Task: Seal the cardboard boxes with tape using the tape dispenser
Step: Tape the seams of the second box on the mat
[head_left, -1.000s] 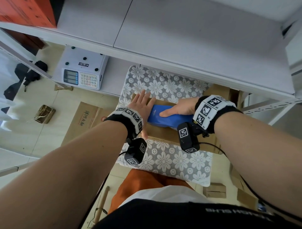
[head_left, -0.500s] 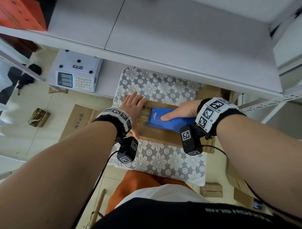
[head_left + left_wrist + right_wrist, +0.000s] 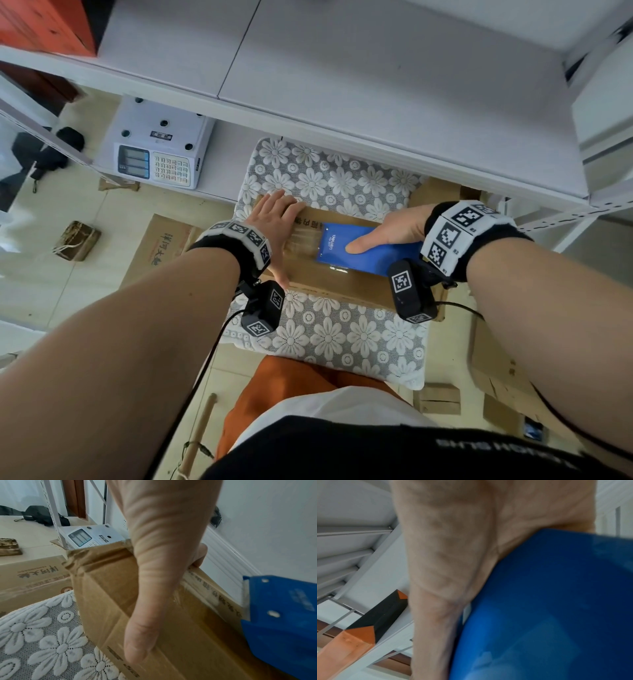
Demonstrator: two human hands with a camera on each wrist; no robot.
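Note:
A brown cardboard box [image 3: 346, 284] lies on a grey cushion with white flowers [image 3: 329, 339]. My right hand [image 3: 387, 233] grips the blue tape dispenser [image 3: 363, 253] on the box top, thumb laid along its side. A strip of clear tape [image 3: 303, 236] runs on the box from the dispenser's front edge toward the left end. My left hand [image 3: 277, 222] lies flat on the box's left end, fingers straight, thumb down the near side. In the left wrist view the thumb [image 3: 144, 628] presses the box [image 3: 188, 635] and the dispenser [image 3: 281, 622] sits at right. The right wrist view is blurred, filled by the dispenser [image 3: 547, 608].
A white weighing scale [image 3: 157, 154] stands on the low shelf at left. White metal shelving [image 3: 342, 85] overhangs the far side. A flattened carton [image 3: 161, 246] lies on the floor at left, more cardboard [image 3: 493, 387] at right, a wooden stick [image 3: 198, 435] near my legs.
The dispenser has slid to the right along the box top, leaving tape behind it. My left hand has stayed flat on the box's left end.

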